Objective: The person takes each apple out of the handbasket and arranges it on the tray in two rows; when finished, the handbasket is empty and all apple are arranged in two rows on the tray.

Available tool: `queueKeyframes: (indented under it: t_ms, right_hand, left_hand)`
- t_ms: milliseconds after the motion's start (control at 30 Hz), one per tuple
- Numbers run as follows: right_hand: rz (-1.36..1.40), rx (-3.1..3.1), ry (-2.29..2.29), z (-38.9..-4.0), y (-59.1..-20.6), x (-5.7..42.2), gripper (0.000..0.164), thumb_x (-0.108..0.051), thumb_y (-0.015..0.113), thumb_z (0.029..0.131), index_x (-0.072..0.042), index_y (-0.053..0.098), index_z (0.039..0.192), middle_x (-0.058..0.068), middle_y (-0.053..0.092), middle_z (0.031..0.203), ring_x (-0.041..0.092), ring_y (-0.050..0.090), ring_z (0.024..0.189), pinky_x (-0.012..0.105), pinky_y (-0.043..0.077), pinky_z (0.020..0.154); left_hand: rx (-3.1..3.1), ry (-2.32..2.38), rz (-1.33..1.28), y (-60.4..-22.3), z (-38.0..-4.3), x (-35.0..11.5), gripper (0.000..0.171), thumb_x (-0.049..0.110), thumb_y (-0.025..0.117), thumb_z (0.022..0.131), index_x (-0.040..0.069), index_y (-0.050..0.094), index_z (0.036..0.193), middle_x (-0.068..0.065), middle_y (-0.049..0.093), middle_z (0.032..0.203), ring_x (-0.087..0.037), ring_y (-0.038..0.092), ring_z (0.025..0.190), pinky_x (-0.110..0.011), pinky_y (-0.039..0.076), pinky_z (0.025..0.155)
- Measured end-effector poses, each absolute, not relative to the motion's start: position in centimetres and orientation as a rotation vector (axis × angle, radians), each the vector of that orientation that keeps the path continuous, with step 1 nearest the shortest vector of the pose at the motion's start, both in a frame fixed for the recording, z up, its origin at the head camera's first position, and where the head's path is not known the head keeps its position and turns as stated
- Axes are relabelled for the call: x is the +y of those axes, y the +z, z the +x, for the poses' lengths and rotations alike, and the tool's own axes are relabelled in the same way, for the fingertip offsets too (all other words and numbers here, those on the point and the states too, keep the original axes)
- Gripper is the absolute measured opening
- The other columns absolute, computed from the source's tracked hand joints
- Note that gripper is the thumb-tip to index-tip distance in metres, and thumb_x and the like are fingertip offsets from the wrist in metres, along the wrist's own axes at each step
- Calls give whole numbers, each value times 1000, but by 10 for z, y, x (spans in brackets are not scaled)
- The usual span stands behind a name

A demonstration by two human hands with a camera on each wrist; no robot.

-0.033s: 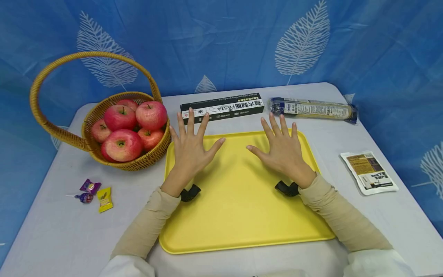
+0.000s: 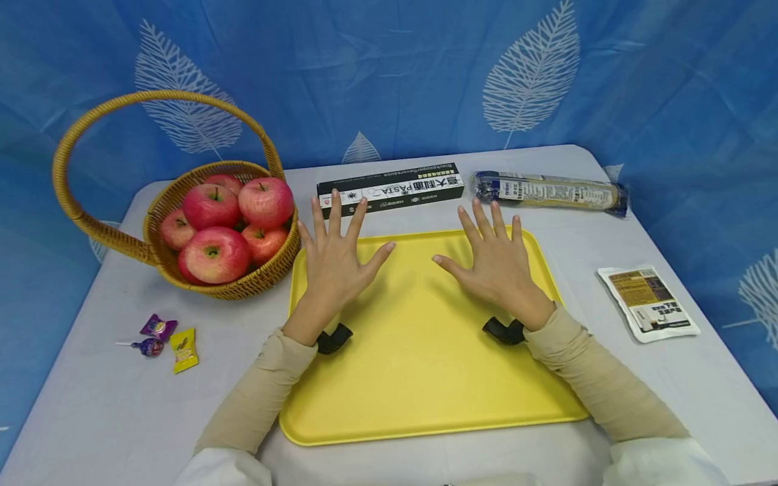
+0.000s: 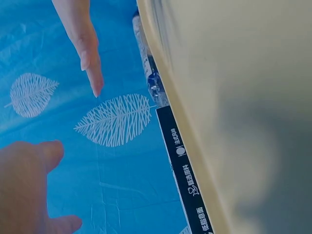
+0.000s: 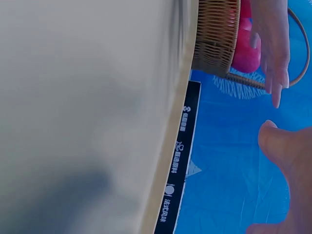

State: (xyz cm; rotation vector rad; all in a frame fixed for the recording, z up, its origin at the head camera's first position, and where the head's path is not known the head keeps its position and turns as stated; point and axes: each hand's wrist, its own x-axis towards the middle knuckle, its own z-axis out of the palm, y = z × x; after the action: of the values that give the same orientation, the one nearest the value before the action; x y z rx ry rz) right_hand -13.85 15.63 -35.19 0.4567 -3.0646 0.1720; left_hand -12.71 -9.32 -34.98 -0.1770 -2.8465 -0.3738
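Both hands hover over a yellow tray (image 2: 425, 378) with fingers spread and nothing in them. The left hand (image 2: 335, 264) is above the tray's left part, its fingertips reaching toward a black and white pasta box (image 2: 392, 189) behind the tray. Over the right part is the right hand (image 2: 500, 266), its fingertips just short of a clear, blue-ended pack of noodle-like sticks (image 2: 550, 192). In the left wrist view the left thumb and a finger (image 3: 66, 224) show at lower left. The right wrist view has the right hand (image 4: 297, 165) at right.
A wicker basket (image 2: 240, 290) of red apples (image 2: 217, 255) with a tall handle stands at the left. Before it lie a lollipop (image 2: 150, 347), a purple candy (image 2: 159, 327) and a yellow candy (image 2: 184, 350). A white and brown pouch (image 2: 649, 304) lies at the right.
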Motion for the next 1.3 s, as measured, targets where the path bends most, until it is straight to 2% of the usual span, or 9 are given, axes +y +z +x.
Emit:
queueKeyframes:
  t_ms: [233, 367, 467, 533, 633, 833, 1033, 1133, 1300]
  right_hand:
    - [502, -3055, 257, -138, -348, 147, 88, -72, 34, 80, -23, 5, 146, 7, 2, 153, 29, -5, 141, 57, -1, 109]
    - [621, -2850, 489, -137, -348, 132, 75, -58, 48, 83, -17, 28, 142, 14, 30, 146, 33, 23, 136, 54, 17, 108]
    - [785, -2632, 645, -136, -351, 112, 58, -43, 57, 84, -11, 45, 131, 14, 51, 128, 32, 44, 121, 48, 32, 101]
    - [893, -2523, 712, -134, -352, 93, 50, -37, 59, 84, -9, 51, 125, 12, 55, 120, 28, 50, 113, 44, 37, 96]
    - [1041, -2431, 776, -131, -353, 57, 45, -34, 57, 85, -9, 52, 122, 11, 55, 117, 25, 51, 110, 39, 40, 95]
    - [1279, -2295, 759, -129, -353, -21, 51, -38, 56, 85, -9, 46, 127, 11, 51, 121, 22, 51, 111, 32, 41, 95]
    - [1361, -2242, 780, -135, -346, -86, 67, -46, 57, 83, -7, 37, 133, 16, 42, 129, 22, 46, 116, 30, 38, 99]
    - [1365, -2269, 741, -140, -340, -113, 72, -52, 55, 82, -9, 33, 136, 17, 36, 135, 23, 46, 119, 29, 38, 100]
    - [1394, -2350, 642, -145, -335, -142, 70, -58, 51, 82, -17, 36, 137, 11, 36, 138, 19, 49, 116, 26, 41, 96]
  left_hand:
    - [-2833, -404, -135, -347, -119, -101, 76, 66, 39, 82, 30, 15, 145, -10, 3, 153, -35, -10, 139, -63, 3, 106]
    - [-2598, -559, -143, -344, -103, -111, 64, 53, 46, 85, 21, 35, 139, -14, 28, 147, -35, 17, 138, -57, 17, 107]
    - [-2186, -766, -143, -339, -88, -126, 45, 37, 54, 84, 6, 56, 117, -16, 52, 125, -33, 44, 119, -51, 30, 99]
    - [-1876, -871, -108, -334, -81, -142, 35, 28, 57, 82, -2, 60, 101, -18, 60, 108, -32, 51, 106, -46, 33, 95]
    - [-1584, -965, 60, -325, -77, -173, 26, 19, 56, 81, -5, 55, 90, -15, 57, 101, -25, 49, 104, -38, 32, 94]
    - [-1634, -1119, 495, -325, -75, -235, 30, 13, 50, 88, 6, 42, 115, -6, 36, 124, -8, 31, 118, -19, 27, 93]
    - [-1740, -1369, 610, -356, -84, -278, 31, 15, 47, 90, 12, 51, 121, 0, 39, 129, -9, 32, 124, -21, 27, 100]
    - [-1728, -1506, 565, -369, -87, -288, 33, 11, 48, 90, 9, 52, 122, -4, 45, 128, -16, 37, 125, -25, 29, 103]
    - [-1702, -1612, 547, -378, -86, -293, 37, 2, 48, 87, 5, 51, 124, -1, 47, 127, -15, 36, 125, -20, 30, 99]
